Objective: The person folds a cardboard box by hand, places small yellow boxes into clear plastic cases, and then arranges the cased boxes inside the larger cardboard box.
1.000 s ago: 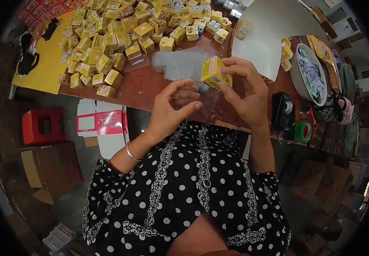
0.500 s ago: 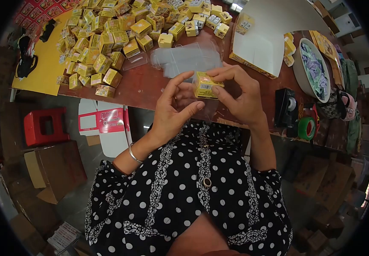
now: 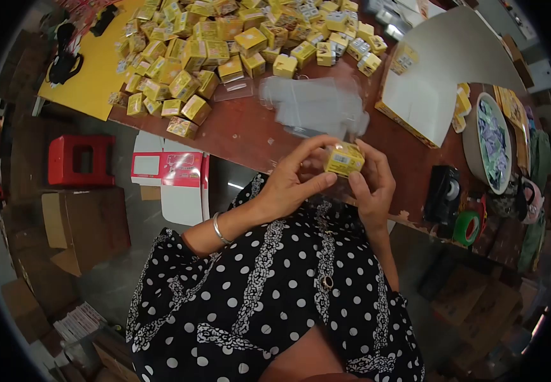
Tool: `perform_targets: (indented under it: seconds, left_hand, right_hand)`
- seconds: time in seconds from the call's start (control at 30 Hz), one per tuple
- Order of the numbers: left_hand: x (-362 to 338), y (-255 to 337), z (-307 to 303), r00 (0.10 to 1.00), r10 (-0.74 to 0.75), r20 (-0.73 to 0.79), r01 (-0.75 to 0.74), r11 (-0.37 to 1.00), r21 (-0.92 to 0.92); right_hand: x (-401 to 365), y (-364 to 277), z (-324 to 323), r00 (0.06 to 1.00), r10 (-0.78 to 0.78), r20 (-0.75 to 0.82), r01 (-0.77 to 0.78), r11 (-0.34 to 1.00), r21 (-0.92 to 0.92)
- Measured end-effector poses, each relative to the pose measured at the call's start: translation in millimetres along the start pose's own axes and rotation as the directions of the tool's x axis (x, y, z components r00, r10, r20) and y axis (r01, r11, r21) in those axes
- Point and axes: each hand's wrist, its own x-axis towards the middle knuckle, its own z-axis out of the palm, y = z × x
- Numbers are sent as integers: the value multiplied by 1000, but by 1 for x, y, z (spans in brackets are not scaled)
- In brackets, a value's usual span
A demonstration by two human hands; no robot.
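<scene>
Between my hands, at the table's front edge, is a small yellow box (image 3: 345, 159). My left hand (image 3: 294, 181) has its fingers closed on the box's left side, with the thumb at its lower corner. On the right side my right hand (image 3: 375, 184) grips it between fingers and thumb. Behind the hands lies a stack of clear plastic sleeves (image 3: 320, 105). Many similar yellow boxes (image 3: 193, 54) are heaped at the back left of the table. Whether a clear sleeve surrounds the held box is hard to tell.
An open tray-like box (image 3: 415, 95) lies to the right on the red-brown table (image 3: 244, 143). Beyond it stand a bowl of wrapped packets (image 3: 493, 146), a black tape dispenser (image 3: 441, 194) and green tape (image 3: 467, 228). A red stool (image 3: 82, 160) stands at floor left.
The view has shifted, so the table items appear farther right and the hands lower. My left hand, open beside the box before, now touches and holds it together with my right hand.
</scene>
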Motion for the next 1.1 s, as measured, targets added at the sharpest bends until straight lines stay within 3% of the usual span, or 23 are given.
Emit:
perform_targets:
  seconds: [0.13, 0.23, 0.33, 0.4, 0.43, 0.47, 0.53, 0.57, 0.6, 0.67, 0.77, 0.83, 1.0, 1.1]
  left_hand:
    - [-8, -22, -6, 998, -51, 34, 52, 999, -15]
    - [-13, -29, -13, 992, -109, 57, 113, 991, -71]
    - [-16, -24, -17, 999, -35, 27, 34, 999, 27]
    - [-15, -29, -20, 998, 57, 38, -59, 998, 36]
    - [-16, -35, -25, 998, 60, 23, -62, 996, 62]
    - [-17, -35, -22, 998, 46, 34, -47, 998, 49]
    - [-16, -30, -17, 998, 2, -57, -15, 976, -217]
    - [-16, -30, -18, 999, 6, -42, -15, 971, -238]
    - [-16, -32, -21, 999, 2, -41, -12, 970, -243]
    - [-17, -37, -27, 999, 13, 52, -9, 997, -80]
    - [-20, -40, -27, 996, -15, 94, 19, 998, -51]
    - [-22, -41, -28, 995, -38, 90, 43, 998, -49]
    - [-21, -36, -23, 996, -20, 92, 20, 1000, 10]
    - [-18, -32, -18, 996, -33, 83, 42, 993, -109]
  right_hand:
    - [-7, 10, -1, 998, 9, 56, -11, 999, 42]
    - [-9, 21, -2, 989, -11, 144, 25, 995, -101]
    - [-11, 24, 6, 992, -35, 122, 53, 989, -141]
    - [-12, 27, 14, 996, -80, 35, 82, 995, -57]
    - [-14, 26, 18, 1000, -13, -4, 13, 992, 126]
    - [-14, 26, 21, 1000, 1, -20, 1, 993, 118]
    - [-11, 26, 22, 1000, -21, -5, 22, 989, 144]
    - [-10, 23, 19, 1000, -16, -11, 17, 990, 139]
    - [-8, 20, 15, 999, 0, 42, -4, 995, 95]
    - [-5, 21, 6, 995, 21, 99, -26, 998, 49]
    - [-5, 25, -1, 977, 21, 210, -53, 988, 148]
    - [-4, 19, 1, 957, 213, 197, -219, 976, 8]
    - [2, 9, -3, 955, 191, 227, -163, 977, -139]
    - [8, 5, -4, 966, 147, 212, -110, 978, -180]
